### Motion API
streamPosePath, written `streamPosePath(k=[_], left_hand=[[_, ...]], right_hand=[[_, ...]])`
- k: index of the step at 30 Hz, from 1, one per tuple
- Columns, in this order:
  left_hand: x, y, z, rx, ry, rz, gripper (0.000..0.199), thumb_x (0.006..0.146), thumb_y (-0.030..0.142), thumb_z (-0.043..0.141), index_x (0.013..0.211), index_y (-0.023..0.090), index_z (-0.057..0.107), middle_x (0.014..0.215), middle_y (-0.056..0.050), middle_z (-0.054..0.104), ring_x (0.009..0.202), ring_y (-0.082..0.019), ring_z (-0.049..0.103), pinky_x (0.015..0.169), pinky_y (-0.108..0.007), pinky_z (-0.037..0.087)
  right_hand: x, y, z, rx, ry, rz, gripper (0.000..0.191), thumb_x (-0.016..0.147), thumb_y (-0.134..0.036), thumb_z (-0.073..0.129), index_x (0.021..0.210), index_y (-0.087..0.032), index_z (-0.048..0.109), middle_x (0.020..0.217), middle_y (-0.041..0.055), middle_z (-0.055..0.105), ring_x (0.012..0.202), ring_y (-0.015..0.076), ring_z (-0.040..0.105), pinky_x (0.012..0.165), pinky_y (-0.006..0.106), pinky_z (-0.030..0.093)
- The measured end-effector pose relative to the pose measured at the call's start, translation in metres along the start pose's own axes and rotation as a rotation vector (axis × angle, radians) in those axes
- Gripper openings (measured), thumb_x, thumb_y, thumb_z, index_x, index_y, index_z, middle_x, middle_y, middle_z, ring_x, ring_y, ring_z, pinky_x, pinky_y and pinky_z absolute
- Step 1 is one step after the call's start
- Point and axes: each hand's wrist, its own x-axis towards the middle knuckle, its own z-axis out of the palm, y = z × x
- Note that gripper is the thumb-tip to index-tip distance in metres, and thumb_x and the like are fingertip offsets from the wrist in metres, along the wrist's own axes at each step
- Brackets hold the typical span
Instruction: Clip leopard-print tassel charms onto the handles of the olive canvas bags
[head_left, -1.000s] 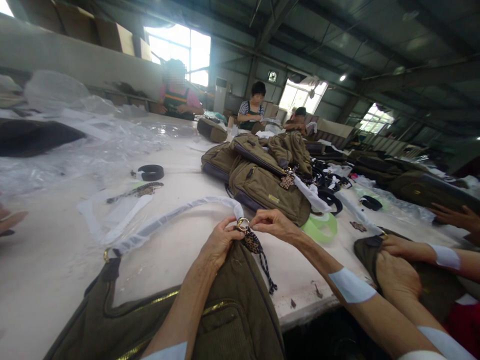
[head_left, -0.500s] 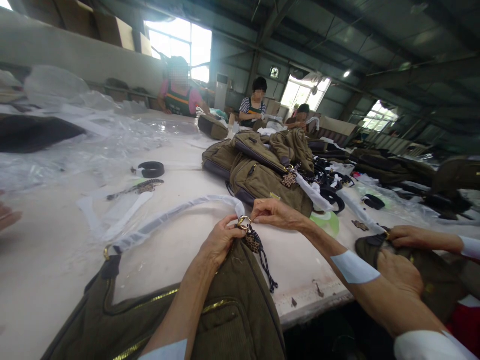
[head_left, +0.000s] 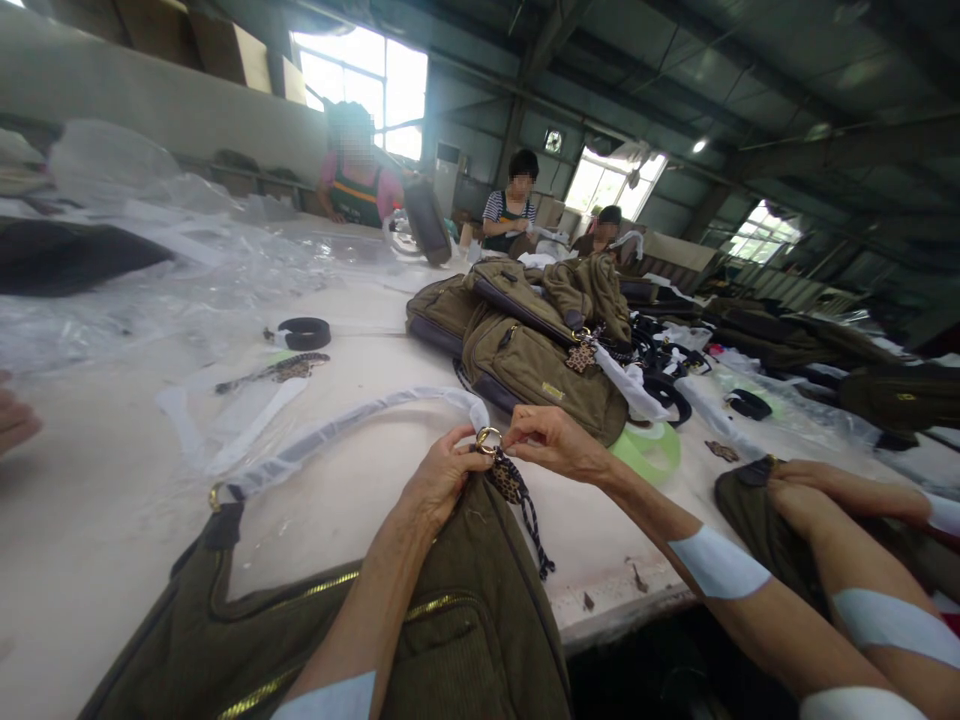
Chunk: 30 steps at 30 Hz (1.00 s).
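Observation:
An olive bag (head_left: pixel 300 620) with gold zips lies at the table's near edge, its white-wrapped handle (head_left: pixel 337 435) arching behind it. My left hand (head_left: pixel 442 480) pinches the gold ring (head_left: pixel 489 440) at the handle's right end. My right hand (head_left: pixel 551 440) is closed at the ring's right side, thumb and forefinger together; whether they hold part of the ring is too small to tell. From the ring hangs a leopard-print charm (head_left: pixel 508 482) with a black-and-white cord (head_left: pixel 534 530).
Olive bags (head_left: pixel 540 370) are piled mid-table beside a green tape roll (head_left: pixel 649 452). Black straps (head_left: pixel 304 333) and plastic sheets (head_left: pixel 225 260) lie left. A neighbour's hands (head_left: pixel 802 490) work on a bag at right. Another person's fingers (head_left: pixel 15 415) show far left. People work behind.
My hands have barely moved at the ring. At right, the neighbour's hands and bag have shifted. A person at the back has tilted a dark bag upright.

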Motion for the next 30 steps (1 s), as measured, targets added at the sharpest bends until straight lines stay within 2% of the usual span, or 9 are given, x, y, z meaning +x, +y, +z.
streamPosePath(k=[4, 8, 12, 14, 16, 19, 24, 30], left_hand=[[0.001, 0.000, 0.001, 0.018, 0.048, 0.005, 0.059, 0.049, 0.002, 0.069, 0.105, 0.012, 0.052, 0.069, -0.002, 0.067, 0.062, -0.013, 0.061, 0.065, -0.024, 0.047], [0.001, -0.002, 0.002, 0.044, 0.064, 0.019, 0.062, 0.047, 0.003, 0.071, 0.106, 0.012, 0.052, 0.069, -0.002, 0.067, 0.062, -0.015, 0.062, 0.063, -0.026, 0.047], [0.003, -0.005, 0.000, 0.058, 0.069, 0.038, 0.064, 0.046, 0.007, 0.074, 0.105, 0.013, 0.052, 0.068, -0.002, 0.067, 0.061, -0.017, 0.062, 0.061, -0.028, 0.048], [0.005, -0.007, -0.001, 0.093, 0.086, 0.064, 0.065, 0.046, 0.009, 0.075, 0.106, 0.014, 0.051, 0.067, -0.001, 0.067, 0.058, -0.016, 0.061, 0.059, -0.027, 0.047], [0.007, -0.011, -0.003, 0.135, 0.100, 0.100, 0.065, 0.048, 0.011, 0.075, 0.108, 0.014, 0.050, 0.068, -0.001, 0.067, 0.056, -0.015, 0.060, 0.056, -0.026, 0.046], [0.010, -0.015, -0.005, 0.166, 0.106, 0.138, 0.067, 0.051, 0.012, 0.074, 0.113, 0.014, 0.049, 0.072, -0.003, 0.068, 0.057, -0.015, 0.060, 0.056, -0.025, 0.045], [0.010, -0.014, -0.006, 0.110, 0.075, 0.109, 0.062, 0.051, 0.009, 0.072, 0.110, 0.012, 0.053, 0.072, -0.003, 0.068, 0.059, -0.016, 0.061, 0.059, -0.026, 0.046], [0.003, -0.007, -0.001, 0.046, 0.036, 0.053, 0.060, 0.048, 0.010, 0.074, 0.106, 0.011, 0.059, 0.069, -0.003, 0.068, 0.058, -0.015, 0.060, 0.059, -0.026, 0.045]], right_hand=[[-0.003, -0.002, 0.010, 0.007, 0.075, 0.089, 0.005, 0.077, -0.016, 0.063, 0.077, -0.014, 0.068, 0.067, -0.0011, 0.052, 0.061, 0.0084, 0.046, 0.057, 0.020, 0.033], [-0.008, 0.001, 0.016, 0.108, 0.108, 0.196, 0.008, 0.078, -0.020, 0.063, 0.074, -0.013, 0.065, 0.065, -0.0012, 0.056, 0.058, 0.0083, 0.047, 0.055, 0.020, 0.035], [-0.014, 0.000, 0.019, 0.128, 0.075, 0.248, 0.014, 0.081, -0.026, 0.059, 0.083, -0.014, 0.067, 0.068, 0.0001, 0.060, 0.059, 0.0092, 0.049, 0.056, 0.020, 0.037], [-0.017, -0.003, 0.023, 0.116, 0.128, 0.276, 0.017, 0.080, -0.028, 0.062, 0.090, -0.015, 0.065, 0.071, 0.0001, 0.060, 0.059, 0.0090, 0.049, 0.055, 0.020, 0.037], [-0.019, -0.008, 0.029, 0.068, 0.214, 0.248, 0.020, 0.077, -0.028, 0.065, 0.093, -0.016, 0.062, 0.075, 0.0004, 0.058, 0.059, 0.0091, 0.047, 0.055, 0.021, 0.038], [-0.020, -0.012, 0.038, -0.045, 0.285, 0.144, 0.013, 0.077, -0.022, 0.065, 0.090, -0.018, 0.065, 0.079, 0.0017, 0.054, 0.066, 0.0110, 0.046, 0.062, 0.023, 0.038], [-0.019, -0.009, 0.045, -0.117, 0.270, 0.151, 0.019, 0.077, -0.013, 0.062, 0.093, -0.021, 0.068, 0.080, 0.0015, 0.052, 0.072, 0.0123, 0.047, 0.065, 0.023, 0.037], [-0.018, -0.002, 0.046, -0.001, 0.286, 0.167, 0.009, 0.081, -0.022, 0.063, 0.085, -0.020, 0.070, 0.073, 0.0011, 0.053, 0.067, 0.0121, 0.047, 0.063, 0.024, 0.037]])
